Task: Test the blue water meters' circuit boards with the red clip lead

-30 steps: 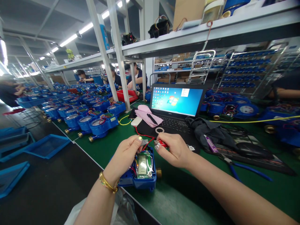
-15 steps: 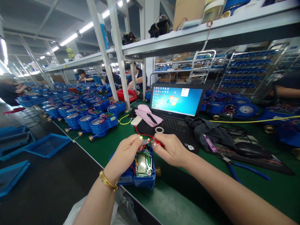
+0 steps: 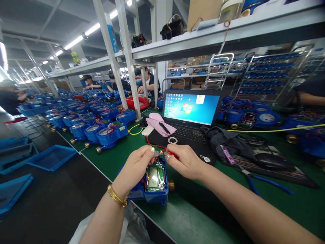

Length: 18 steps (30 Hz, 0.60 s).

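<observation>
A blue water meter (image 3: 152,193) with an exposed green circuit board and small display (image 3: 153,177) sits on the green bench in front of me. My left hand (image 3: 137,167) pinches a small metal pin connector (image 3: 157,153) just above the board. My right hand (image 3: 185,162) pinches a red clip (image 3: 172,155) on a red wire, its tip touching that connector. Both hands hover over the meter's far edge.
An open laptop (image 3: 190,113) stands behind the meter, with a pink cloth (image 3: 158,124) and pen on it. Blue pliers (image 3: 264,183) and a dark cloth (image 3: 228,142) lie to the right. Rows of blue meters (image 3: 101,130) fill the left bench. Other people work further back.
My right hand has moved left, bringing the red clip against the connector held in my left hand. The gap between the two hands has closed.
</observation>
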Available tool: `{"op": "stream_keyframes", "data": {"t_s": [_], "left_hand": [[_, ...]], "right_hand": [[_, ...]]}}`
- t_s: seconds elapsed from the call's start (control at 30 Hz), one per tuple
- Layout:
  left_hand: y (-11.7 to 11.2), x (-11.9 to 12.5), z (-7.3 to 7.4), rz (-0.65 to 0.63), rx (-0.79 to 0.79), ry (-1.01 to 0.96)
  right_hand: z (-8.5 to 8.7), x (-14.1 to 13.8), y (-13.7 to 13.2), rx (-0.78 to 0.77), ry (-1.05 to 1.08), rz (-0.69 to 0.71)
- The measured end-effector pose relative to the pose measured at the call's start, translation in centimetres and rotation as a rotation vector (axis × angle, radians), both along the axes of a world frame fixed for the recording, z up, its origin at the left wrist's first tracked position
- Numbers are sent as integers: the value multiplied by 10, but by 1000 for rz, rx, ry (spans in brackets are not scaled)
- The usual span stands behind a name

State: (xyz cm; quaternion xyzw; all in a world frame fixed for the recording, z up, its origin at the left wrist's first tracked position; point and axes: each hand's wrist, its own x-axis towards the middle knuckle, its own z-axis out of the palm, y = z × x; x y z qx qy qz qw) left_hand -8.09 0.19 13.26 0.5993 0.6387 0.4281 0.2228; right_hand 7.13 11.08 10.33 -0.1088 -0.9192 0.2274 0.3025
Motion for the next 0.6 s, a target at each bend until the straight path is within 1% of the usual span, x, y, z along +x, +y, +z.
{"op": "stream_keyframes", "data": {"t_s": [0.33, 0.6], "left_hand": [[0, 0, 0, 17, -3, 13], [1, 0, -1, 7, -1, 11]], "right_hand": [[1, 0, -1, -23, -7, 11], [1, -1, -1, -26, -6, 4]]}}
